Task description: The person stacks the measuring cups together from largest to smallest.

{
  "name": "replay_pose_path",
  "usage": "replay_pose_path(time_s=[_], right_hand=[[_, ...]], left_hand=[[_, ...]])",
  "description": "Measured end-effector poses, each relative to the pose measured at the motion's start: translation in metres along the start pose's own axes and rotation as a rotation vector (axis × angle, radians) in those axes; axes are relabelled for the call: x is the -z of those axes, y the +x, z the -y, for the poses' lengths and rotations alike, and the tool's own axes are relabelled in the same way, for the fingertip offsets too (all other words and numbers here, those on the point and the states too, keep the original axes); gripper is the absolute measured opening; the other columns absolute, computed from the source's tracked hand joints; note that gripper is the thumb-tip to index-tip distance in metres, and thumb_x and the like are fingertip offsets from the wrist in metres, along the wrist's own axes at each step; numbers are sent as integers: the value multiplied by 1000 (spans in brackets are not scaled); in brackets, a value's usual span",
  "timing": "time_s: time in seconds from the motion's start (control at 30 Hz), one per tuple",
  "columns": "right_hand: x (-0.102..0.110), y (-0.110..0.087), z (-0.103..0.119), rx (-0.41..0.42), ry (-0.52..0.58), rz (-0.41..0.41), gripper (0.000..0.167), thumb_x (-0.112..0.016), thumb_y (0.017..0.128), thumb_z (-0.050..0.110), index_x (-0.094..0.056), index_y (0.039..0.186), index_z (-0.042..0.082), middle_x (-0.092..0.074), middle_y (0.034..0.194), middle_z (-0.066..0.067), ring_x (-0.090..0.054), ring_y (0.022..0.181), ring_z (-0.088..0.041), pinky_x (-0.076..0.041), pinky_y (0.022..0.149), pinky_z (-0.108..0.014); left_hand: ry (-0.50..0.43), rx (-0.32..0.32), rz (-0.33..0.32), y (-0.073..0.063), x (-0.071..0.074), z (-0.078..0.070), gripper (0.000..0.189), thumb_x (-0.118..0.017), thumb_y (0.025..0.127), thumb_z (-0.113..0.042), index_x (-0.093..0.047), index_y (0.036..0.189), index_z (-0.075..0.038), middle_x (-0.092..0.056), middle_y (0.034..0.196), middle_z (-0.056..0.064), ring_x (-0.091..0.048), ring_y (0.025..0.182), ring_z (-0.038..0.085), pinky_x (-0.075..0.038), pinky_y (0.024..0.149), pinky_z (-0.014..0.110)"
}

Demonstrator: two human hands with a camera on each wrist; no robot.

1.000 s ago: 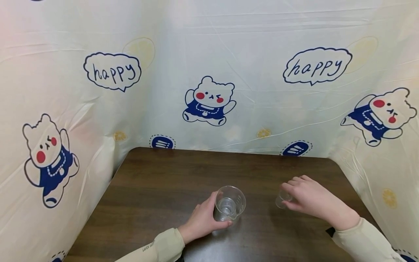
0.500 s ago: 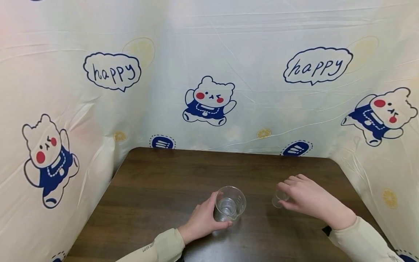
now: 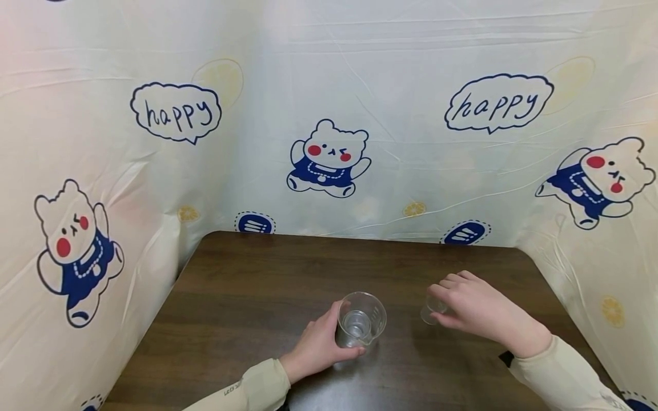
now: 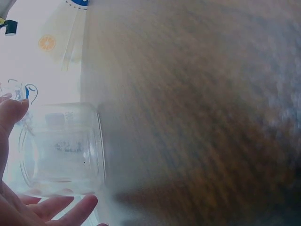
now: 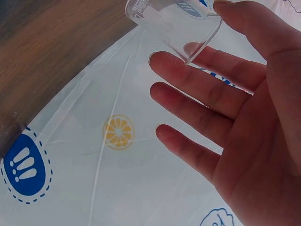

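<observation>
My left hand [image 3: 321, 349] grips a clear glass beaker [image 3: 379, 321] near the middle of the table. The beaker stands upright, its spout facing the front, and some clear liquid seems to lie in it. In the left wrist view, thumb and fingers sit on opposite sides of the beaker [image 4: 70, 150]. To the right of it, my right hand [image 3: 473, 305] pinches a small clear glass cup [image 3: 428, 315] from above. The right wrist view shows the cup [image 5: 171, 28] between thumb and fingertips, the other fingers spread. Whether the cup touches the table, I cannot tell.
A dark brown wooden table [image 3: 288, 274] lies under both hands. Pale curtains [image 3: 401, 114] printed with cartoon bears and "happy" bubbles hang behind it and along both sides.
My right hand has slid a little to the left with the small cup, closer to the beaker. The left hand and the beaker have stayed in place.
</observation>
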State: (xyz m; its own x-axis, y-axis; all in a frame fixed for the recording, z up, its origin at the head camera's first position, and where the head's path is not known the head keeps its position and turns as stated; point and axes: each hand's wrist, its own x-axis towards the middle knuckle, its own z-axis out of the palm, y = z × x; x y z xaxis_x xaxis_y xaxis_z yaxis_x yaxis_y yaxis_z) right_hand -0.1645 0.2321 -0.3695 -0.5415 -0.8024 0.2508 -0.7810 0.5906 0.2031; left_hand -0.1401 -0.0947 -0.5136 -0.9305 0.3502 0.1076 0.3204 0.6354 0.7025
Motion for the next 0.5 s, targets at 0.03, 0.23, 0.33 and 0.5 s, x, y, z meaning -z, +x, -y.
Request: replay_pose_path(time_s=[0.03,0.23,0.33,0.5], right_hand=[[0,0,0,1,-1,-2,27,-87,79,28,-67,93,16,-61,78,9,-61,76,-15,-51,77,-41],[2,4,3,1,3,-1,27,-86,80,28,-69,96,16,-62,79,9,-62,77,-15,-50,77,-41],[3,6,4,1,7,2,27,-86,81,28,-69,97,15,-61,79,9,-62,78,-16,-50,78,-41],[4,10,6,2,5,18,27,-86,81,28,-69,97,14,-61,79,8,-62,80,-17,-50,78,-41]], left_hand=[[-1,-1,0,0,0,0,97,-87,75,-58,-42,151,-17,-64,138,1,-66,113,22,-48,85,52],[0,0,1,0,-1,1,96,-87,75,-57,-43,150,-16,-65,137,1,-66,111,22,-48,85,52],[4,2,-3,0,-1,1,96,-88,74,-57,-43,149,-17,-65,136,1,-67,108,24,-49,84,51],[4,4,-2,0,0,0,97,-88,74,-58,-43,150,-17,-65,137,2,-68,107,26,-49,84,51]])
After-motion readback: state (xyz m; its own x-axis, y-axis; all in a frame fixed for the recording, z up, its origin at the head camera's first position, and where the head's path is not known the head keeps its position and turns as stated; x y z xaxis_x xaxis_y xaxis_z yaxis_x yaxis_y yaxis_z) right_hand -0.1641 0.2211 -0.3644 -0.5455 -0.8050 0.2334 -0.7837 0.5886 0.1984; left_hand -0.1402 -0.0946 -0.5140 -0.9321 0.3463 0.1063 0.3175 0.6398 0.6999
